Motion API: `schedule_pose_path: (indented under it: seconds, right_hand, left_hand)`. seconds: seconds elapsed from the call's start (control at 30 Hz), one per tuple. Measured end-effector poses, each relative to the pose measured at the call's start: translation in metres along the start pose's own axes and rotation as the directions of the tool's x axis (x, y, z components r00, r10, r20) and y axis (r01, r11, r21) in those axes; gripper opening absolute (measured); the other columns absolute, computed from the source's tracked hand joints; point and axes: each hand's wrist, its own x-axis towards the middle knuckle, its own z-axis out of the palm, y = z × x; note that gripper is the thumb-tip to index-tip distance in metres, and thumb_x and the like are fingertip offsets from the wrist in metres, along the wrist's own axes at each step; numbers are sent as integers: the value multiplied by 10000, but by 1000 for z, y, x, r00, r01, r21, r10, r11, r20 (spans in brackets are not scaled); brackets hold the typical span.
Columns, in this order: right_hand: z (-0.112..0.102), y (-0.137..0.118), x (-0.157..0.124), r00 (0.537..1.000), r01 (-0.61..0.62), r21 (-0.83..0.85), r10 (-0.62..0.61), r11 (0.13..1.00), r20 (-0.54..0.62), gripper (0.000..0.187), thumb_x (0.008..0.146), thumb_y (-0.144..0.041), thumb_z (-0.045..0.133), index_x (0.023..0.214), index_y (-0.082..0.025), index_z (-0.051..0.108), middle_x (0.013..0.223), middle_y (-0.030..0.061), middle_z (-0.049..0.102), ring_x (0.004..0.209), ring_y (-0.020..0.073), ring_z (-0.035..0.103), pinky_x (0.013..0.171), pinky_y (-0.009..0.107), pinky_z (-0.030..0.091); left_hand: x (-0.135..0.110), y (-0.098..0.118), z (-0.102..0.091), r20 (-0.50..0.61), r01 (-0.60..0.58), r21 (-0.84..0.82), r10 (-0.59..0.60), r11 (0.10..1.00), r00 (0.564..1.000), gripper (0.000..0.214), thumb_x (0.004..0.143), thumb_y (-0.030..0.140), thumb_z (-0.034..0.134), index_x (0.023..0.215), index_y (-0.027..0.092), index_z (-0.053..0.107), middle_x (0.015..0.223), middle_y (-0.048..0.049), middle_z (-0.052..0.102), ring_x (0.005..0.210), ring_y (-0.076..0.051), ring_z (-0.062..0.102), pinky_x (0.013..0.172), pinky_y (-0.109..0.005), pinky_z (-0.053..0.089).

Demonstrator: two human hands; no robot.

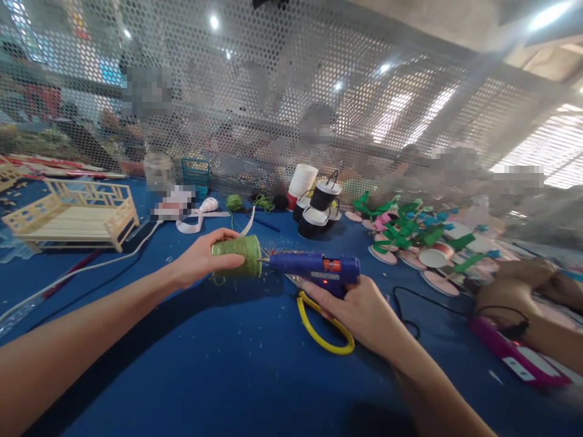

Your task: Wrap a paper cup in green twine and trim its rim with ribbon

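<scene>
— the left hand [200, 260], what did it have?

— it was closed around a green yarn-wrapped cylinder [250, 255], thumb along the near side, most fingers hidden behind. the cylinder lay sideways in that grip, over the blue table [218, 370].

— and the right hand [359, 309]?

— it gripped a blue glue gun [300, 264] by the handle, nozzle aimed at the cylinder's right end; whether they touched, i couldn't tell.

— was the cylinder heavy?

— light, i judged, with a fuzzy wrap that seemed unlikely to slip. its core was hidden, so a soft wall that dented under squeezing was possible.

— where was the best hold?

— around the left part, gently, away from the probably hot nozzle. the gun looked stiffer and heavier, safest by its handle, above the yellow-handled scissors [339, 350].
</scene>
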Motion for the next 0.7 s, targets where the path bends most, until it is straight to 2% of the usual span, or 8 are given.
schedule_pose_path:
  seconds: [0.23,0.37,0.47,0.57,0.7]
  right_hand:
    - [-2,-4,0,1000,-10,-30,9,999,-11,234,660,-379,586,544,-189,512,367,-50,458,353,102,446,381,228,367]
    - [-3,-3,2,1000,24,-68,-26,997,-16,252,674,-381,559,523,-189,497,360,-37,473,340,92,430,380,224,362]
    - [-5,-1,4,999,41,-73,-42,996,-9,272,688,-407,538,532,-187,504,359,-35,470,332,86,414,366,220,352]
    - [-5,0,5,1000,16,-54,-16,998,1,296,690,-431,532,531,-182,511,369,-27,481,344,88,433,379,220,376]
    - [-5,2,7,999,-30,-18,30,999,18,318,688,-458,535,547,-173,533,398,-14,503,377,100,469,395,225,401]
  left_hand:
    - [-1,0,0,19,-25,-15,25,1000,1000,432,594,330,704,945,158,522,831,-9,562,675,-114,544,587,-221,440]
    - [-2,1,0,37,-51,72,48,996,998,448,598,333,700,970,165,515,831,-6,566,682,-119,540,584,-220,444]
    - [-3,2,0,67,-114,158,104,981,992,447,601,337,698,973,163,520,830,-9,567,686,-125,539,576,-221,443]
    - [-3,1,0,89,-181,210,166,961,982,457,603,329,700,988,165,518,849,-11,569,696,-124,539,591,-223,446]
    - [-3,0,-1,122,-216,243,191,946,974,477,609,309,700,1020,177,500,857,-3,574,693,-118,539,605,-224,449]
